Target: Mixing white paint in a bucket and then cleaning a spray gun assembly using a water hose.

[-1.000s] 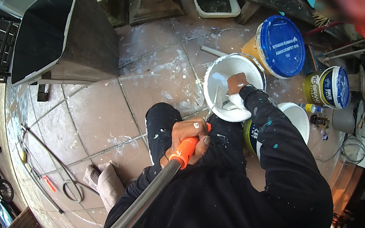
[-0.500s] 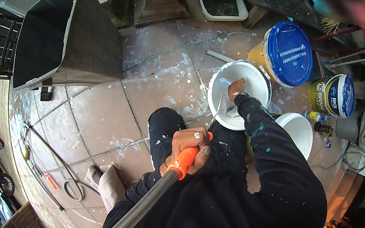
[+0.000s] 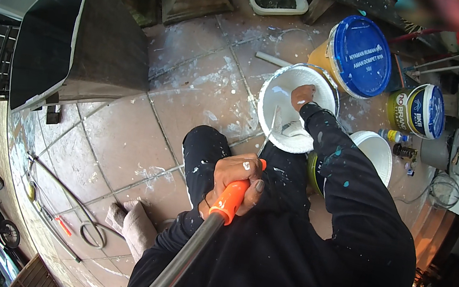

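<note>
While your left hand (image 3: 234,179) stays clamped on the pole (image 3: 187,257), your right hand (image 3: 302,95) reaches into the pail (image 3: 277,91), grip state unclear; likely loading paint, so steady the pail next.

A paint-spattered tiled floor (image 3: 115,143) carries a white bucket (image 3: 284,101), two blue-lidded pails (image 3: 357,55), a grey box (image 3: 71,40) and hoses (image 3: 69,208).

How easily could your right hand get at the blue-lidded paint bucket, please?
Probably easily: the right hand is already inside the white bucket, and the blue-lidded paint bucket stands right beside it with nothing between them.
</note>
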Motion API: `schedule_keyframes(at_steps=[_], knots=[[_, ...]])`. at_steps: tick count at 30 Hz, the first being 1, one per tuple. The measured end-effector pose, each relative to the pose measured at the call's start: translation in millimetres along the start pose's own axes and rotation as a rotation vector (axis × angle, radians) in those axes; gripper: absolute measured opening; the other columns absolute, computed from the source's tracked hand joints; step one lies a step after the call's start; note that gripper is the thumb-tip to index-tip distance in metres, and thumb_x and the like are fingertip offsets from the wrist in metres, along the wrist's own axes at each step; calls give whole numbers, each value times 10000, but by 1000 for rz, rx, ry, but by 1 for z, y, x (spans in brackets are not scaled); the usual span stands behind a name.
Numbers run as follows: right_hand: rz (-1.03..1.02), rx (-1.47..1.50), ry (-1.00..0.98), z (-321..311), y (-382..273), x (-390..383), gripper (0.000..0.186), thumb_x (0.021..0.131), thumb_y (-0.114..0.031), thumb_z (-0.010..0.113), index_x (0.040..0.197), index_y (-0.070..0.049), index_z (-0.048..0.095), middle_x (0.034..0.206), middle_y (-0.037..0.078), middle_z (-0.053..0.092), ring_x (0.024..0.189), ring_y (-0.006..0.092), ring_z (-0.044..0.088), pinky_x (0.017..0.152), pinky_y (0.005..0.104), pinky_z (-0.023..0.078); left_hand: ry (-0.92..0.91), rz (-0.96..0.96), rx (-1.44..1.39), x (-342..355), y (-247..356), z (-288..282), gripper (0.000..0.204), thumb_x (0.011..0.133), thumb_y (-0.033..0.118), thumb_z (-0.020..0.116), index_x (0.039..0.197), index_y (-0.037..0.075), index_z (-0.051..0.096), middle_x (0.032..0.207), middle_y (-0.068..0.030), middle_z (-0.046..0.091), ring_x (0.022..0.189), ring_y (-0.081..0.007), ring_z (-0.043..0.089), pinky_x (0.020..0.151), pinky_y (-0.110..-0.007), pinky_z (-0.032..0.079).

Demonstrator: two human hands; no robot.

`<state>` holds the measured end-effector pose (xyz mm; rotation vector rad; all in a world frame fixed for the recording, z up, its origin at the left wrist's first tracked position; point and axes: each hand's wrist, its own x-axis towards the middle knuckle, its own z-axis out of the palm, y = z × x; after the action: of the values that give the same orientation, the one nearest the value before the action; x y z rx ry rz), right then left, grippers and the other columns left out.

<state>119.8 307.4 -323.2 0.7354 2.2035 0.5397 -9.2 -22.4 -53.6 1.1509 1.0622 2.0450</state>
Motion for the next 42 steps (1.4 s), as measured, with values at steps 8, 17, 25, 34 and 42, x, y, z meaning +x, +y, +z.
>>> schedule_keyframes(at_steps=[8, 17, 25, 34, 42], knots=[[42, 120, 208, -11, 28, -9, 142, 762, -179, 642, 835, -134, 755, 800, 57, 706, 713, 261, 678, 471, 418, 350, -16, -11, 18, -6, 0, 0, 190, 785, 31, 599, 656, 15, 462, 578, -82, 453, 491, -227, 469, 494, -309, 391], [38, 153, 231, -32, 22, -16, 163, 754, -157, 628, 833, -109, 763, 822, 108, 722, 733, 277, 699, 475, 415, 368, -21, -30, 56, -14, 3, 4, 207, 804, 43, 615, 657, 16, 471, 593, -83, 473, 499, -225, 485, 497, -307, 386], [38, 232, 191, -26, 23, -15, 160, 765, -158, 638, 858, -125, 765, 827, 71, 715, 767, 270, 694, 522, 431, 415, -4, -29, 42, -13, 2, 3, 215, 804, 45, 610, 648, 19, 465, 592, -83, 467, 500, -225, 485, 496, -311, 379], [-70, 426, 260, -35, 59, -34, 191, 797, -133, 587, 816, -63, 764, 857, 181, 727, 824, 347, 711, 656, 490, 544, -2, 28, -2, -2, 4, 3, 218, 816, 42, 585, 652, 29, 442, 577, -69, 470, 497, -198, 459, 510, -298, 388], [4, 517, 253, -65, 112, -74, 150, 808, -76, 595, 841, -29, 734, 930, 181, 725, 934, 345, 696, 821, 441, 544, -8, 4, -73, 18, 6, 10, 269, 885, 67, 584, 668, 30, 430, 593, -63, 480, 519, -172, 465, 531, -290, 399]])
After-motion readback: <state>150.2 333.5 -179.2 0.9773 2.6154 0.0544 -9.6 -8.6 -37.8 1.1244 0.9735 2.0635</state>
